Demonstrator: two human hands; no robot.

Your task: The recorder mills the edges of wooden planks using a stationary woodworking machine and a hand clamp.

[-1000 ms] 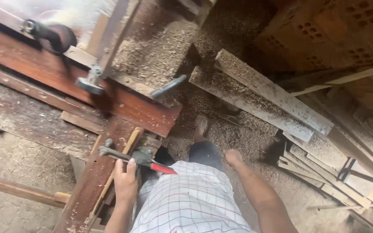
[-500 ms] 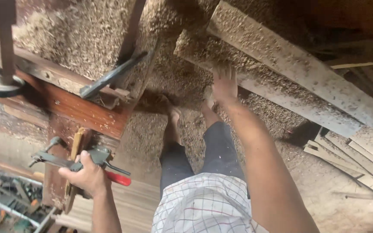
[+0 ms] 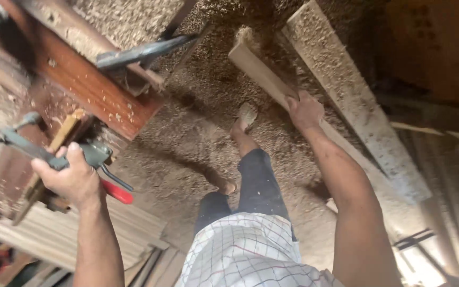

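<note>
The left hand (image 3: 70, 178) is closed around the grey bar of a clamp (image 3: 54, 159), fingers wrapped over the top. The clamp's red handle (image 3: 117, 192) sticks out just below and to the right of the grip, and its grey bar runs up and left from the fist, ending in a small jaw. Beside the grip, a thin pale strip (image 3: 59, 138) stands against the dark red bench (image 3: 96, 95), which stretches up and away from the hand. A grey metal lever (image 3: 144, 50) juts from the bench further off.

Between the arms are a checked shirt (image 3: 245, 250), dark trousers and two bare feet on the sawdust floor (image 3: 187, 138).

The right hand (image 3: 305, 110) is stretched well forward and clasps a plank (image 3: 264, 72), fingers curled over its edge. From the grip the plank runs up and left, its far end lifted with sawdust on it. Just right of this hand lies a wider board (image 3: 357, 101), dusted with sawdust, running down to the right.
</note>
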